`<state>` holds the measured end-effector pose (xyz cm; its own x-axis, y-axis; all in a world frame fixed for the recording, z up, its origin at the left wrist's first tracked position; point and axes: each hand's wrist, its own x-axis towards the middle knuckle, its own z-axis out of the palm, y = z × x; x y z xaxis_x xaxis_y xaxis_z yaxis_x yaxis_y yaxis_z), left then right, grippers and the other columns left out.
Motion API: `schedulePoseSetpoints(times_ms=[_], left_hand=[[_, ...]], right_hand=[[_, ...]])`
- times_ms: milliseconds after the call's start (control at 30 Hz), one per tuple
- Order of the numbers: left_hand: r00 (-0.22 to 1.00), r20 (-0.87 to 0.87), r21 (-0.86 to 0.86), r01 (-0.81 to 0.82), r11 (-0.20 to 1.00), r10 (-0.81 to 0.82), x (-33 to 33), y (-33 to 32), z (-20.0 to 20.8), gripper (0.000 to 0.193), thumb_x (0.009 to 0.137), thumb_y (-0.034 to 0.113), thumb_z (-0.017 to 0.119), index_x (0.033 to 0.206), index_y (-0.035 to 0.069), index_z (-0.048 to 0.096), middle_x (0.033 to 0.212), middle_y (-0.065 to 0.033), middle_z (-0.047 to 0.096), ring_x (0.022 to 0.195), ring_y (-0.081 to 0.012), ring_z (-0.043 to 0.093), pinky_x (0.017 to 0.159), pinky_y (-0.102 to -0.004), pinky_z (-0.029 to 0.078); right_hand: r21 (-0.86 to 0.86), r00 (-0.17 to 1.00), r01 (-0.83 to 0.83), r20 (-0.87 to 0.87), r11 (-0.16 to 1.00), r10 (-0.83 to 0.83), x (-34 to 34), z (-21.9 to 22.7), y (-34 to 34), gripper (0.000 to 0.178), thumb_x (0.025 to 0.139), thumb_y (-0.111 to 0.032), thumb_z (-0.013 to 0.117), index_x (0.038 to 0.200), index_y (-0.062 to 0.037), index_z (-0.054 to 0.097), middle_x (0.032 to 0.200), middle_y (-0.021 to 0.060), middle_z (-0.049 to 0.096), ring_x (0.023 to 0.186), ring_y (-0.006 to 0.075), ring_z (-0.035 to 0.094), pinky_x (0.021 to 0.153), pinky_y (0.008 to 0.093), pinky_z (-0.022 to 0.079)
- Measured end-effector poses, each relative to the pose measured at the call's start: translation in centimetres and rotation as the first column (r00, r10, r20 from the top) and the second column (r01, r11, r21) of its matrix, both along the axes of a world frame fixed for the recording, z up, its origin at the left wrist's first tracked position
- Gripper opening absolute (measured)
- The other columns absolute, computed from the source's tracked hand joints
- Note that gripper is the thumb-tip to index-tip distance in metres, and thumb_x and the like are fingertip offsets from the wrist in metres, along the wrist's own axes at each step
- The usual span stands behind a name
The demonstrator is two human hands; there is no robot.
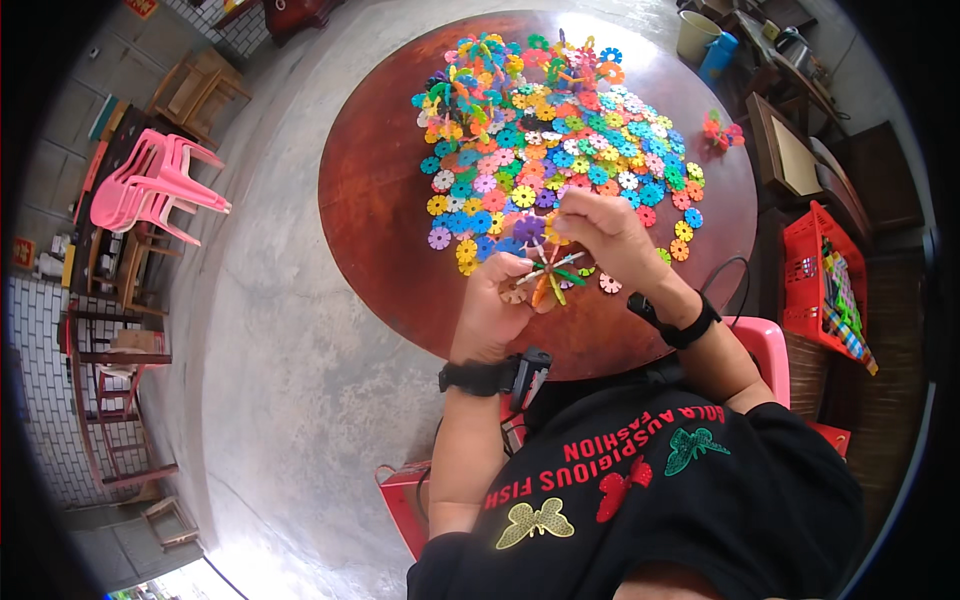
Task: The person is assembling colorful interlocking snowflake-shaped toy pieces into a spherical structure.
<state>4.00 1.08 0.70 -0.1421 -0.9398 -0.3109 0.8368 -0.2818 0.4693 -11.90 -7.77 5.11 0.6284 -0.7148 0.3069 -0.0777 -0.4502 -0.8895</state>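
Note:
My left hand is closed on a small cluster of interlocking plastic flower discs, with orange, green, white and pale blue pieces fanning outward. Above it, my right hand pinches at the cluster's upper side, close to a purple disc; the fingertips partly cover what they grip. Both hands are over the near part of a round reddish-brown table. Just beyond them, many loose flower discs in mixed colours lie spread and overlapping.
Joined flower-disc balls stand at the table's far left, and a small red-and-purple one at its right edge. Pink plastic chairs are stacked on the left. A red crate with green items stands to the right.

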Motion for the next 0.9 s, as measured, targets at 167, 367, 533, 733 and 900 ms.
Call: schedulePoseSetpoints(times_ms=[167,367,533,733,900], left_hand=[[1.000,-0.009,-0.100,-0.004,0.995,0.003,-0.9,-0.2,1.0,0.037,0.085,0.019,0.047,0.114,-0.001,0.059,0.097,-0.0103,0.066,0.078,-0.0212,0.063,0.059,-0.0309,0.047],[0.998,0.058,-0.134,-0.010,0.991,0.018,0.8,-0.4,-0.2,0.048,0.086,0.027,0.049,0.123,-0.003,0.054,0.111,-0.0171,0.064,0.094,-0.0299,0.064,0.073,-0.0369,0.049],[0.996,-0.086,-0.124,0.012,0.992,-0.023,1.2,-0.4,-1.7,0.059,0.090,0.044,0.053,0.124,-0.005,0.052,0.110,-0.0219,0.064,0.099,-0.0338,0.064,0.087,-0.0441,0.052],[0.993,0.099,-0.055,-0.058,0.997,0.063,-0.5,-0.8,-0.5,0.064,0.089,0.062,0.051,0.121,0.006,0.054,0.104,-0.0127,0.067,0.083,-0.0263,0.068,0.051,-0.0289,0.044],[0.995,0.083,-0.064,-0.048,0.997,0.053,-0.9,-0.9,-1.0,0.063,0.094,0.057,0.045,0.119,0.001,0.057,0.106,-0.0172,0.066,0.102,-0.0326,0.063,0.082,-0.0447,0.053]], right_hand=[[-0.330,0.993,0.118,0.015,0.937,-0.120,0.4,0.2,0.4,0.009,0.086,-0.004,0.060,0.083,0.0003,0.052,0.070,0.0078,0.054,0.061,0.0151,0.051,0.054,0.0281,0.043],[-0.025,0.806,0.562,0.237,0.826,-0.542,-5.3,2.8,-6.8,0.017,0.097,-0.019,0.051,0.092,-0.0058,0.060,0.061,-0.0019,0.052,0.053,0.0077,0.051,0.048,0.0218,0.039],[0.135,0.932,0.360,-0.010,0.923,-0.362,-5.6,-0.8,-6.8,0.013,0.091,-0.002,0.051,0.096,-0.0078,0.062,0.073,0.0007,0.056,0.055,0.0065,0.053,0.047,0.0223,0.041],[-0.282,0.903,0.183,-0.330,0.942,-0.275,-4.7,-2.1,-6.2,0.022,0.088,-0.007,0.058,0.109,-0.0068,0.063,0.084,0.0139,0.062,0.077,0.0257,0.063,0.071,0.0395,0.051],[-0.103,0.977,0.027,-0.206,0.994,-0.048,-2.1,0.4,-3.3,0.018,0.091,-0.012,0.060,0.102,0.0019,0.061,0.092,0.0127,0.063,0.084,0.0225,0.061,0.075,0.0321,0.048]])
